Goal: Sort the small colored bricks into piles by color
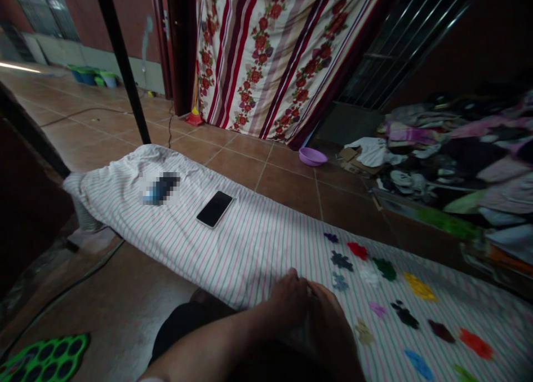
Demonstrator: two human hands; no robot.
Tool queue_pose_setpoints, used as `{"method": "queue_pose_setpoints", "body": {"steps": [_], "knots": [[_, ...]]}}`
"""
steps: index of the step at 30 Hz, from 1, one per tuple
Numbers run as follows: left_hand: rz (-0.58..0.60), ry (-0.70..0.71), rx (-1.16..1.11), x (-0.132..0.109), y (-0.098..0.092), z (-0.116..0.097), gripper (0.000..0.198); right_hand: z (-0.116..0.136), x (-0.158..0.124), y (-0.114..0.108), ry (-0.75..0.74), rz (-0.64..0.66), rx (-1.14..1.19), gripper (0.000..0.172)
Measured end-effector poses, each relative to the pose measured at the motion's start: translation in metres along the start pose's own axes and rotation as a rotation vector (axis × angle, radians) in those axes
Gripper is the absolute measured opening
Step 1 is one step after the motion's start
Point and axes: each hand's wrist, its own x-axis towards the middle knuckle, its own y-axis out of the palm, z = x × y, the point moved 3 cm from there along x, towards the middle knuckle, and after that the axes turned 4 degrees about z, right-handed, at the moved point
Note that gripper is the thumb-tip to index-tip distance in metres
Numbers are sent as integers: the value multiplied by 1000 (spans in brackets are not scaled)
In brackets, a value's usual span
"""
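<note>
My left hand [290, 296] and my right hand [327, 301] meet low over the near edge of a striped cloth [266, 243]. Both have their fingers curled in, close against each other. Whatever lies between them, if anything, is hidden and dim. Just right of my hands, small heaps of coloured pieces lie apart on the cloth: blue-grey [340, 282], dark grey [342, 261], white [370, 275], red [357, 251], green [385, 269], yellow [420, 286], beige [363, 332], black [405, 315] and orange [476, 343]. The pieces are too small to name.
A phone [215, 209] lies face up on the cloth, near a blurred-out item [160, 188]. Beyond stand a purple basin [312, 157] and a floral curtain [258, 54]. Clothes [441, 137] are heaped at right. A dark pole [122, 63] rises behind the cloth's far end.
</note>
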Motion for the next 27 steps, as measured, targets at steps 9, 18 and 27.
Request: {"method": "queue_pose_setpoints", "body": {"steps": [9,18,27], "knots": [[-35,-19,82,4,11,-2,33,-19,24,-8,-10,83,-30,38],[-66,-74,111,9,15,-2,28,-43,46,-16,-122,128,-159,34],[-62,-48,151,14,12,-14,22,-63,26,-30,-98,89,-182,40]]}}
